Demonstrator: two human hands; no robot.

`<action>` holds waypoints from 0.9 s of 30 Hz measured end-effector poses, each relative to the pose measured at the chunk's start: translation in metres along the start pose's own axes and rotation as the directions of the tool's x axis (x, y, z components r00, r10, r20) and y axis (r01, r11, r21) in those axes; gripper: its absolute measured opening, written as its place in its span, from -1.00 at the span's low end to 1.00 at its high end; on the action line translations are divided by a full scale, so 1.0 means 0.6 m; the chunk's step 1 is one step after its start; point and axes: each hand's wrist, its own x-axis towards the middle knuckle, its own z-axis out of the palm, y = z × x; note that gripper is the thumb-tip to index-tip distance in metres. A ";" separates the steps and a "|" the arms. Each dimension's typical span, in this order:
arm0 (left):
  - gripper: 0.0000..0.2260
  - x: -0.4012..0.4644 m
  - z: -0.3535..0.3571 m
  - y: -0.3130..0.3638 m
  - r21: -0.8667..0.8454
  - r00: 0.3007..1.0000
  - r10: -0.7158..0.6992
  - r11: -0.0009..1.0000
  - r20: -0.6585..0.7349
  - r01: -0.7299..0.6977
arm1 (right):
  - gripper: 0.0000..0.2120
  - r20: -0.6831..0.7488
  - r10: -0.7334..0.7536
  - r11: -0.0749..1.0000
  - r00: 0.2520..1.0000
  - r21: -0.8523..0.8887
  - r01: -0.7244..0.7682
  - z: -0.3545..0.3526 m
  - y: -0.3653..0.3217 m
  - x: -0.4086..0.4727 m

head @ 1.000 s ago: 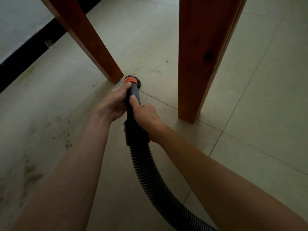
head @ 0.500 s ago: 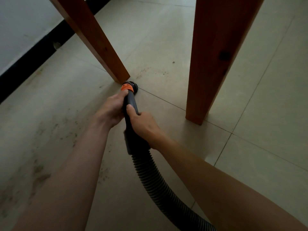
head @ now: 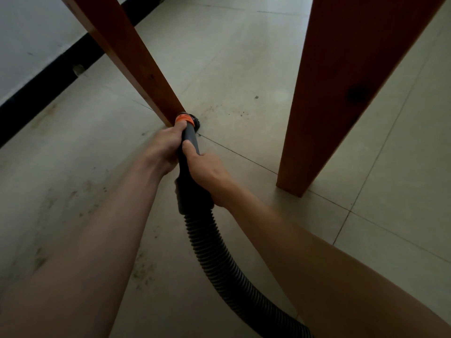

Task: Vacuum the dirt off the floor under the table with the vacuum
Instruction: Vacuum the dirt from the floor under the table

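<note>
Vacuum wand, dark grey with an orange collar near its tip, is the only part of the machine the head view shows, along with its ribbed hose, which runs back toward the lower right and out of frame. The round brush nozzle sits on the tiled floor, just beside the foot of the left table leg. I judge the cleaning pass to be under way, with the tip working at that leg's base. Dark dirt specks lie scattered just beyond the nozzle, between it and the right table leg, so the next move likely calls for sliding the tip forward and rightward over them while keeping the brush flat on the tile. More smudges show on the floor nearer the person, beside the hose.

Both hands are wrapped around the wand. The left hand grips it just behind the collar, with the thumb reaching up to the orange band. The right hand holds it lower, with the thumb laid along the top; its fingers curl underneath, out of sight.
</note>
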 end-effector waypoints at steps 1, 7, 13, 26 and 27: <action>-0.66 0.002 0.002 0.003 0.011 1.000 0.005 1.000 -0.004 -0.005 | -0.38 -0.004 0.003 1.000 1.000 0.025 -0.003 0.001 -0.001 0.004; -0.78 0.008 0.011 0.004 0.047 0.997 0.068 0.997 -0.027 -0.066 | -0.38 -0.034 -0.017 1.000 0.999 0.024 0.018 -0.005 0.007 0.019; -0.81 0.021 0.027 0.001 0.046 0.995 0.104 0.994 -0.009 -0.103 | -0.38 -0.042 -0.028 1.000 0.999 -0.002 0.028 -0.022 0.011 0.033; -0.80 0.079 0.029 0.031 -0.048 0.993 0.108 0.993 0.045 -0.106 | -0.44 -0.036 -0.025 0.991 0.999 0.128 0.030 -0.031 -0.038 0.077; -0.82 0.079 0.027 0.031 -0.048 0.993 0.108 0.993 0.044 -0.106 | -0.44 -0.045 -0.021 0.991 0.999 0.131 0.027 -0.026 -0.038 0.078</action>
